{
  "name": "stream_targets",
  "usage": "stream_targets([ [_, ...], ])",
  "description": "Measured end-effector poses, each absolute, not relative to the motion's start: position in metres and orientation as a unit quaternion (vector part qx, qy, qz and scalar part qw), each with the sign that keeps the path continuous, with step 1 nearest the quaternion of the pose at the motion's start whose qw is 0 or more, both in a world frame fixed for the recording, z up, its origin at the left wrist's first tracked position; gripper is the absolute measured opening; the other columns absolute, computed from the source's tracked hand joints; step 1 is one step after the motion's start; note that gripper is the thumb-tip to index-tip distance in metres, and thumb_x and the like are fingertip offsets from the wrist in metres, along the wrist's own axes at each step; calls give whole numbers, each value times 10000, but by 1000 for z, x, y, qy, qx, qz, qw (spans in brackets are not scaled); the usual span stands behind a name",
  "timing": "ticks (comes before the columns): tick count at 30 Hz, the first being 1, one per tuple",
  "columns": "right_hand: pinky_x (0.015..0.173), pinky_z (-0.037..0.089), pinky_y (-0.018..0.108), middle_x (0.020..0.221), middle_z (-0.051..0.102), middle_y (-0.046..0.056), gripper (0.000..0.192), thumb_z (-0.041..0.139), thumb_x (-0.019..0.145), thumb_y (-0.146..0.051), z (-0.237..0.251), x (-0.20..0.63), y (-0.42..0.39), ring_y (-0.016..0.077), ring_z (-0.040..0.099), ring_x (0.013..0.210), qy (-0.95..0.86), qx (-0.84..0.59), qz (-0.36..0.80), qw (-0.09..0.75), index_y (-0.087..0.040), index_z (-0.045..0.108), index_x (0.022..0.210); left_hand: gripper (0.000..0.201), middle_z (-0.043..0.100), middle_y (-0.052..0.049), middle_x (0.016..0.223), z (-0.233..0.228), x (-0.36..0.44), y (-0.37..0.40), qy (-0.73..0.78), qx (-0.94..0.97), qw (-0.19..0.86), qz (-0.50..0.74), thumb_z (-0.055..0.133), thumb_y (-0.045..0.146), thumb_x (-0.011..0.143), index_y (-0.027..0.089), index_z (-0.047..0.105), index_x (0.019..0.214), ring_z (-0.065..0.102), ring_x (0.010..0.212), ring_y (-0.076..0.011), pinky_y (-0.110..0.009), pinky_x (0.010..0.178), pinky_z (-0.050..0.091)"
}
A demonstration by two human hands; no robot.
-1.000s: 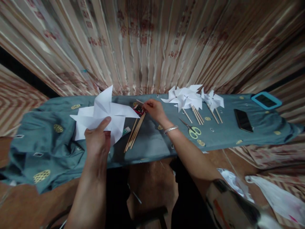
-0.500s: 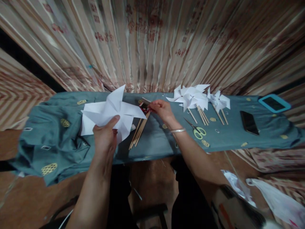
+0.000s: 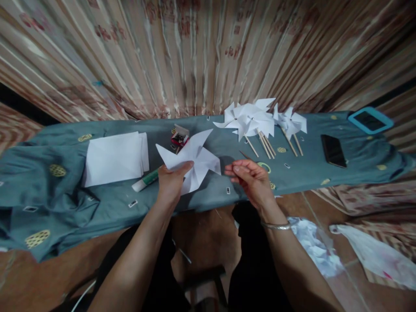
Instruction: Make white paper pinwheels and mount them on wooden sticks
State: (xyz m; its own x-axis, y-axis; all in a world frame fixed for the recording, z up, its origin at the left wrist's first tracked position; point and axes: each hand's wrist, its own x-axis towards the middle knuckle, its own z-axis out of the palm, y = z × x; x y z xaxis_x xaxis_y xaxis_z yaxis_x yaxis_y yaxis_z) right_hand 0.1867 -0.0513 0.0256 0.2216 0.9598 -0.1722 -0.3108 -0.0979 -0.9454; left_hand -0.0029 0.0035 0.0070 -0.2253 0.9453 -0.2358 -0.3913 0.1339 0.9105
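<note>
paper stack (image 3: 113, 158) and glue stick (image 3: 146, 180) lie left. left hand (image 3: 170, 182) pinches paper pinwheel (image 3: 191, 160) at its centre, above the cloth. right hand (image 3: 251, 177), fingertips pinched, contents unclear; keep centre folds pressed flat.

No writing, brand, number or sign can be read anywhere in view. The small box (image 3: 180, 136) behind the white paper pinwheel (image 3: 192, 161) shows red and dark print too blurred to make out, and the glue stick (image 3: 146, 180) left of the pinwheel shows no legible label.
</note>
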Motion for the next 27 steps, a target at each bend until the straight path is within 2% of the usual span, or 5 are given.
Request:
stream_targets([
  [4,645,596,266,765,779,7,288,830,700,-419,28,183,-59,143,727,691,-368,-523,494,590,-224,692,859,293,753,-23,730,-3,17,4,513,329,545,576,869,249,492,147,744,737,680,658,-174,-278,661,547],
  [9,756,608,315,793,772,1,264,796,731,-428,27,177,-64,148,724,728,-389,-510,511,573,-245,639,838,233,727,-16,678,-3,38,0,543,388,526,527,843,265,520,156,710,677,657,624,-180,-269,596,515],
  [15,770,596,317,814,761,6,216,757,773,-407,25,181,-64,152,713,758,-404,-515,498,569,-240,633,830,270,717,-21,677,-1,48,-2,547,407,533,501,846,294,514,138,711,689,635,593,-172,-270,582,498],
  [22,775,532,304,893,736,19,72,633,887,-304,21,183,-69,155,669,815,-497,-585,376,519,-237,657,903,239,714,-24,657,-3,49,-1,544,426,525,497,837,289,534,125,722,665,622,587,-160,-255,571,487],
  [27,779,530,304,856,720,10,87,651,869,-302,14,181,-66,159,675,809,-490,-587,385,518,-233,625,915,234,707,-26,637,-3,49,-2,552,434,518,489,824,294,535,120,721,653,624,575,-166,-251,539,478],
])
